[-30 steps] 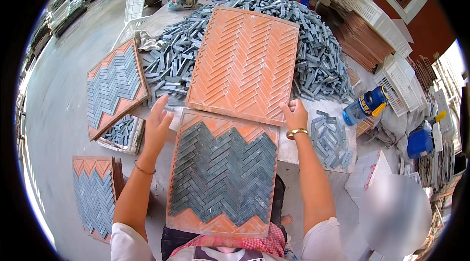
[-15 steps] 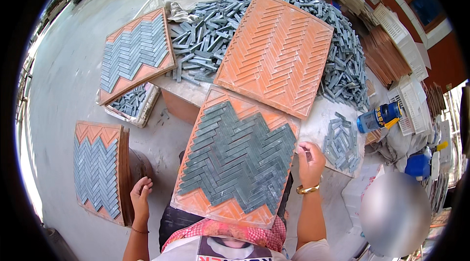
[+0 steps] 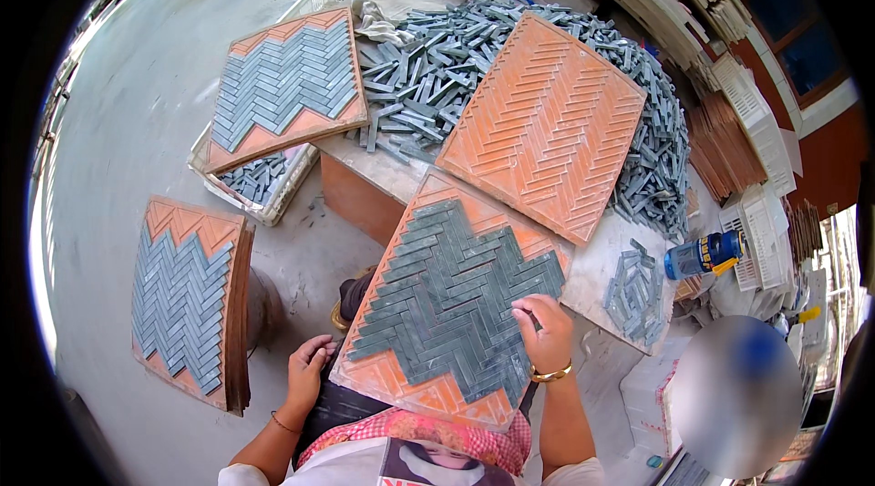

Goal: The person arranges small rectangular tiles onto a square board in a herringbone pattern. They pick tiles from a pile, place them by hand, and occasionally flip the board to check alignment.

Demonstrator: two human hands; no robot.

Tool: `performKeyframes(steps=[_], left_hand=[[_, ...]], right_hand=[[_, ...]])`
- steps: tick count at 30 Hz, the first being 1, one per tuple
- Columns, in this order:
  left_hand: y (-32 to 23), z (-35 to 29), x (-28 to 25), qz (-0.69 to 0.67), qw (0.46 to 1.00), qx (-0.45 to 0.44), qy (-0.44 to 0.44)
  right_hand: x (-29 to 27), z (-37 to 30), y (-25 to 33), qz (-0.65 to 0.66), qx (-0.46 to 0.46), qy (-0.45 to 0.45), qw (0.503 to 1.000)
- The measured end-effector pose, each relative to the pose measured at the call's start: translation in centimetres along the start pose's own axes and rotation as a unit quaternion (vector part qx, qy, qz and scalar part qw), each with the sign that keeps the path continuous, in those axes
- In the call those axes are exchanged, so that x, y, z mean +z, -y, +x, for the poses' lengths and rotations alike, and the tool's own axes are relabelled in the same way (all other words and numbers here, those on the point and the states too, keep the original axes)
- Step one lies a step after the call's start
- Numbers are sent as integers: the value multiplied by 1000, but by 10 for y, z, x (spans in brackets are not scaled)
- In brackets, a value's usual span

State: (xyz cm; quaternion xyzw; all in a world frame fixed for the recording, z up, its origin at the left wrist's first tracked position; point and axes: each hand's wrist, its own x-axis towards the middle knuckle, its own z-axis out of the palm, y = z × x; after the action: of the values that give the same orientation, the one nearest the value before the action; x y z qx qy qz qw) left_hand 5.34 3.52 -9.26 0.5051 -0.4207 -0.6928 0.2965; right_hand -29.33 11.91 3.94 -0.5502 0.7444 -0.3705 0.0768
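An orange ribbed board (image 3: 456, 403) rests tilted over my lap, with dark grey strip tiles (image 3: 456, 304) set in a herringbone across its middle. Over the right part of these tiles is my right hand (image 3: 547, 333), its thumb and fingers drawn into a pinch. Anything between those fingertips is too small or hidden to make out. At the board's lower left edge my left hand (image 3: 310, 366) is loosely bent, fingers slightly apart, with nothing visible in it. Touching the far edge of my board, a bare orange board (image 3: 542, 126) with herringbone grooves leans on the tile heap.
A large heap of grey strip tiles (image 3: 433, 76) covers the table. Half-filled boards lie at far left (image 3: 287, 76) and in a stack (image 3: 182, 304) at left. A white crate (image 3: 305, 167) holds tiles. On the right are loose tiles (image 3: 635, 290) and a blue bottle (image 3: 702, 255).
My right hand has moved left from the board's right edge to above its tiles. My left hand has come right, closer to the board. The whole view has shifted somewhat.
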Motion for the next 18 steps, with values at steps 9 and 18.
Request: performKeyframes(steps=[9, 18], left_hand=[[2, -5, -8, 6, 999, -31, -20], [0, 0, -4, -9, 1000, -30, -1]], right_hand=[[1, -7, -3, -38, -9, -30, 999], [-25, -46, -35, -42, 134, -167, 976]])
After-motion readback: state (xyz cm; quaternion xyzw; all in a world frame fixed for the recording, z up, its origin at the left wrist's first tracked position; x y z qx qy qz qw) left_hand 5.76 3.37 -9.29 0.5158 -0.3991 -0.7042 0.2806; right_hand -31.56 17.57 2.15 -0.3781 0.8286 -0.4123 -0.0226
